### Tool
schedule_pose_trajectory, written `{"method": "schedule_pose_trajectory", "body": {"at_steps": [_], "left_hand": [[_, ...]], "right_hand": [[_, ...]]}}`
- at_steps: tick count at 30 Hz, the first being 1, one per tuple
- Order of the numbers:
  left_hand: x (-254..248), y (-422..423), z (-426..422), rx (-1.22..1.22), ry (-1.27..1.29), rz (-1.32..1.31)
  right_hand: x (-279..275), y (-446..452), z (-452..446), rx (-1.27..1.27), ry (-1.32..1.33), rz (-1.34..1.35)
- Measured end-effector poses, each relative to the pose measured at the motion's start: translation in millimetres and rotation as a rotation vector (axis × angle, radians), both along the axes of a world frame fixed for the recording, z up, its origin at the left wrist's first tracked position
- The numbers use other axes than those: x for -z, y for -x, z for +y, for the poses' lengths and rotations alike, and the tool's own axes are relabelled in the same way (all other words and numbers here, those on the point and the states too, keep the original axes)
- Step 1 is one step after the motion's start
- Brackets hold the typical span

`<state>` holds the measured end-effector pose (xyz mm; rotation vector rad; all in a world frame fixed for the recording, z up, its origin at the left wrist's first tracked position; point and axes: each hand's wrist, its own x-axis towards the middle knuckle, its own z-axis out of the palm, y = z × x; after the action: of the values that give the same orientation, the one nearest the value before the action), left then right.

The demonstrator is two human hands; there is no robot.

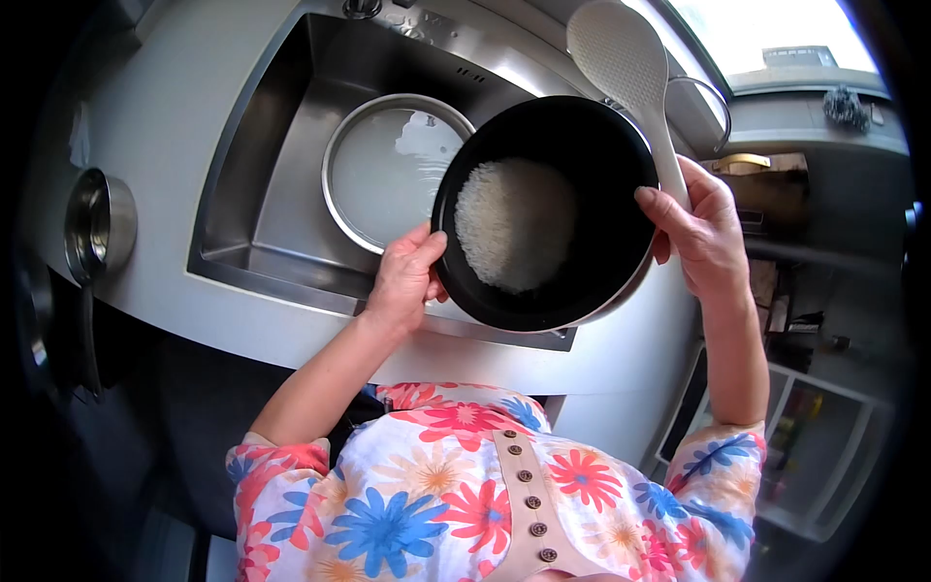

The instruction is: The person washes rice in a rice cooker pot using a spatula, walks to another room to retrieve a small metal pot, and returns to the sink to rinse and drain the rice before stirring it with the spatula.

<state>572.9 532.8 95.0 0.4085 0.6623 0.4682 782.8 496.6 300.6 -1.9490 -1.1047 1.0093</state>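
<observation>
Between my hands is a dark round rice cooker pot, held over the right side of the sink and the counter edge. White rice lies on its bottom, heaped toward the left and partly under cloudy water. My left hand grips the pot's left rim, thumb on top. My right hand holds the right rim and also a white rice paddle, its dimpled blade pointing up and away. Left of the pot, a round metal basin with cloudy liquid stands in the sink, partly hidden by the pot.
The steel sink is set into a white counter. At the far left, a metal saucepan sits with its handle over the counter edge. A faucet base is at the back, a window at the upper right.
</observation>
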Motion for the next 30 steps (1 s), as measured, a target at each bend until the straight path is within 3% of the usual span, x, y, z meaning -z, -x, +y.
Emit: {"method": "schedule_pose_trajectory", "body": {"at_steps": [7, 11, 13, 14, 16, 18, 21, 30], "left_hand": [[-36, -6, 24, -0.201, -0.361, 0.158], [-78, -16, 26, -0.053, -0.622, 0.158], [-100, -35, 13, 0.018, -0.726, 0.088], [-110, -43, 2, 0.044, -0.808, 0.184], [-110, -69, -17, 0.122, -1.17, 0.185], [-121, -92, -24, 0.212, -1.145, 0.133], [-125, -144, -19, 0.194, -0.885, -0.124], [-109, -246, -44, 0.588, -0.766, -0.147]], "right_hand": [[63, -26, -67, 0.317, -0.113, 0.254], [84, -25, -114, 0.458, -0.12, 0.498], [91, -32, -151, 0.556, -0.129, 0.491], [88, -34, -172, 0.628, -0.173, 0.496], [88, -40, -207, 0.752, -0.264, 0.506], [83, -56, -227, 0.749, -0.334, 0.537], [84, -77, -228, 0.802, -0.417, 0.432], [80, -112, -294, 1.17, -0.478, 0.527]]}}
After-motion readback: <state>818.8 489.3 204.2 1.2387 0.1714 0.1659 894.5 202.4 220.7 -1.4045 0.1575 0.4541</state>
